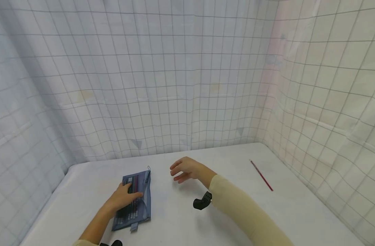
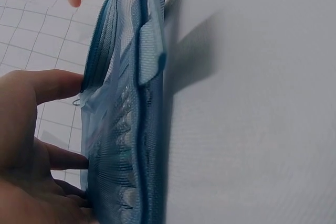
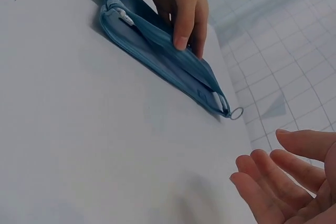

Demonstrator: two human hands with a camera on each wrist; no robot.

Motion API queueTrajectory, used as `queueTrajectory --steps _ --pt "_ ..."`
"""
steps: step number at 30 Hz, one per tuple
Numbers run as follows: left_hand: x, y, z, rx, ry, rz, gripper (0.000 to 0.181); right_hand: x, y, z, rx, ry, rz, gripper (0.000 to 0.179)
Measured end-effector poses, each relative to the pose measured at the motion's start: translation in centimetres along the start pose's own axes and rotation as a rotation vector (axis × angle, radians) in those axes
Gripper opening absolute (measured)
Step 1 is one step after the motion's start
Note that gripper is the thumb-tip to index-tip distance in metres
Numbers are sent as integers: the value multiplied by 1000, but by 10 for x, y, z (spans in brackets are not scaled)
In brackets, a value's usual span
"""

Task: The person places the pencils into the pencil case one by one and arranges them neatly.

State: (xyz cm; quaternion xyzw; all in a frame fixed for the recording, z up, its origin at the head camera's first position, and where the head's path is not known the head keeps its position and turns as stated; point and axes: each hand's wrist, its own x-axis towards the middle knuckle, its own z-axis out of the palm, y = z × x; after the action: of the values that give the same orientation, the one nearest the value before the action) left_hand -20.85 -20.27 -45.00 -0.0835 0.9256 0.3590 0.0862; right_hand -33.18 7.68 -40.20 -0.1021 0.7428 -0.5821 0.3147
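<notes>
A blue mesh zip pencil case (image 1: 146,205) lies on the left of the table, with several slim pencils or pens showing through its see-through side. Along its right edge the mouth gapes, as the right wrist view (image 3: 157,61) shows. My left hand (image 1: 123,197) rests on top of the case, fingers spread and thumb toward the gaping side. To the right of the case, my right hand (image 1: 187,169) hovers over the table with loosely bent fingers, holding nothing. A red pencil (image 1: 261,175) lies alone farther right.
The white table (image 1: 205,225) has its back edge against a hanging white sheet (image 1: 162,85) with a dark grid. More sheet hangs at both sides. Small black devices (image 1: 202,201) are strapped at the wrists.
</notes>
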Motion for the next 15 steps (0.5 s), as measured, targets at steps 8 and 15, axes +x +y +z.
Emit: queueTrajectory --steps 8,15 --pt "-1 0 0 2 1 16 103 -3 9 -26 9 42 21 42" --pt "-3 2 -1 -2 -8 8 102 -8 13 -42 -3 78 25 43"
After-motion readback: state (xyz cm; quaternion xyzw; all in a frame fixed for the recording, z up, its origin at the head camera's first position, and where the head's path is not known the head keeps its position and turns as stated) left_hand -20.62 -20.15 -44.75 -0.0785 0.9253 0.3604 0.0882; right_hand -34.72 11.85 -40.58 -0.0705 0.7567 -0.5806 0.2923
